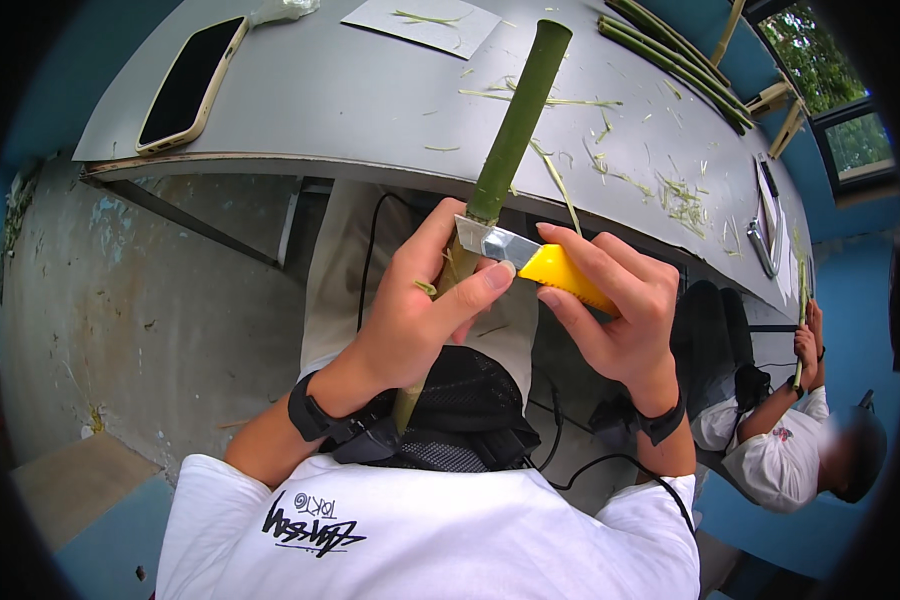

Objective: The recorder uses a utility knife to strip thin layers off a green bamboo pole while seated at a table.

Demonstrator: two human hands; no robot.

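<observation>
A grey desk with blue walls behind carries green shavings. Off its near edge, the green stalk slants up from the lap. The left hand is wrapped around it, thumb pressing the blade of a yellow utility knife, whose handle sits in the closed right hand. The lower stalk looks pale and pared, the upper length still green, so I judge the peeling about half done. Further stalks lie untouched. Nearby: a phone, a grey sheet, and a seated co-worker.
</observation>
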